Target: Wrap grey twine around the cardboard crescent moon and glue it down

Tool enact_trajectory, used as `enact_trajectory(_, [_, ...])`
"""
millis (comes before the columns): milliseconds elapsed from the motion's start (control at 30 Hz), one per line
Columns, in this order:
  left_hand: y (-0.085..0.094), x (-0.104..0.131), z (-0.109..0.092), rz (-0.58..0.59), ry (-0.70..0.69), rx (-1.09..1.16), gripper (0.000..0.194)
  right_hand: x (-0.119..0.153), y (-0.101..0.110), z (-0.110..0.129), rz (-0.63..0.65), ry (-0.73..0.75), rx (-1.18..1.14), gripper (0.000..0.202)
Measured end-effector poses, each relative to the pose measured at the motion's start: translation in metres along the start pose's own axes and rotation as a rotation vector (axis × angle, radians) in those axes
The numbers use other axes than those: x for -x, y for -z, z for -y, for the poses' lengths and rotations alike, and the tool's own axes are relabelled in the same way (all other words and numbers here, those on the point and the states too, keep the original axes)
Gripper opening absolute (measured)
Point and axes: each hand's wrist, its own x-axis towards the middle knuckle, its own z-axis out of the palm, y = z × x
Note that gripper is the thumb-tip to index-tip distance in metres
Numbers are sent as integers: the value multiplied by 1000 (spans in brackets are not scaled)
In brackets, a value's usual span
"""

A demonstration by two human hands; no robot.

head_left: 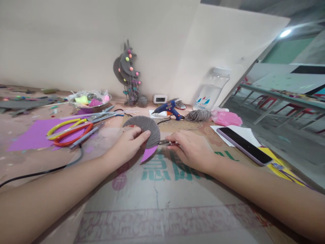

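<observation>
My left hand (130, 140) is closed on a grey yarn-wrapped crescent (149, 127), its thumb pressed on the front face. A pointed piece of purple paper (149, 154) sticks out below the crescent's lower edge. In my right hand (190, 147) is a small pair of scissors (164, 142), mostly covered by the fingers. Their dark metal blades point left and reach the crescent's right edge beside the purple paper. Whether the blades touch the paper I cannot tell.
Behind lie a blue glue gun (170, 109), a ball of grey yarn (198, 116), a white clock (160, 99) and a water bottle (212, 88). Yellow-and-red-handled scissors (73, 134) lie left on purple paper (30, 135). A phone (245, 145) lies right. A decorated moon hanging (128, 67) leans on the wall.
</observation>
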Motion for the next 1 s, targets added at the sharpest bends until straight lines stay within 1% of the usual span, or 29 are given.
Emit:
enact_trajectory(200, [0, 0, -2, 4, 7, 10, 35, -1, 0, 1, 26, -16, 8, 27])
enact_trajectory(467, [-1, -1, 6, 41, 41, 74, 34, -1, -1, 0, 19, -22, 5, 24])
enact_trajectory(600, [-1, -1, 2, 50, 38, 114, 34, 0, -1, -1, 27, -6, 18, 24])
enact_trajectory(800, [-1, 0, -3, 29, 15, 75, 33, 1, -4, -4, 35, 19, 47, 23])
enact_trajectory(1000, [-1, -1, -2, 32, -29, -2, 34, 2, -4, -6, -13, 64, 38, 22])
